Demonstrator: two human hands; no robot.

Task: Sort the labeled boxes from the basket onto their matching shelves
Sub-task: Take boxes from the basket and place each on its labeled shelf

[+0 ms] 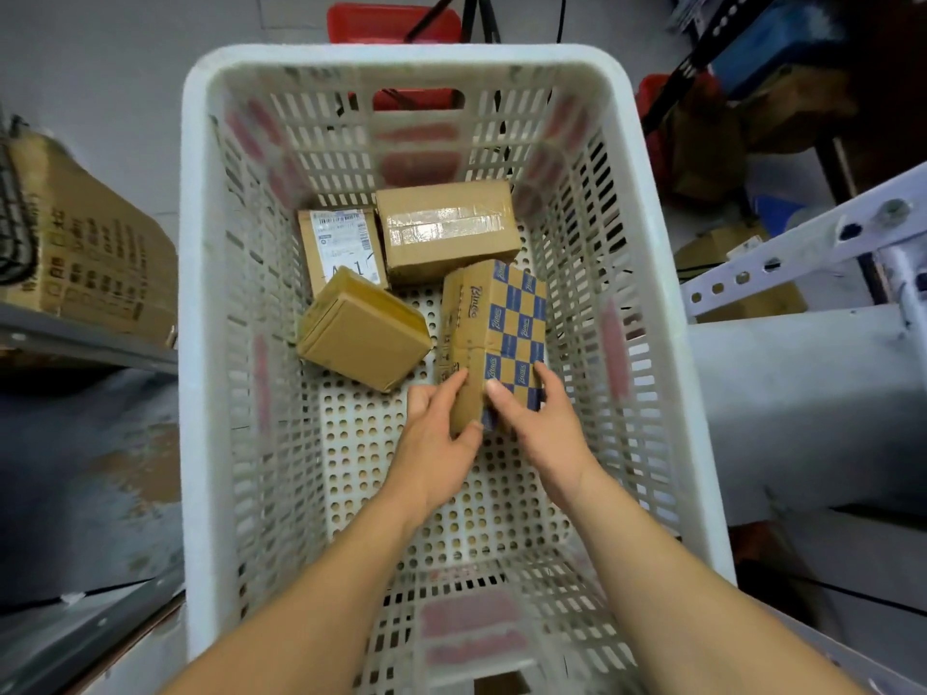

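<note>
Hidden: I can't read a shelf label on the checkered box (501, 323), and the labeled box (337, 243) is partly covered | Position: checkered box in white basket (200, 293), near end between both hands | Hands: left hand (436, 443) and right hand (539, 418) grip it | Look: brown cardboard, blue checks.

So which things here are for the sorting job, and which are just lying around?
For the job:
white slotted plastic basket
blue-and-tan checkered cardboard box, held by left hand and right hand
taped brown box
box with white label
plain tilted brown box

Lying about:
red plastic crate
big printed carton
</note>
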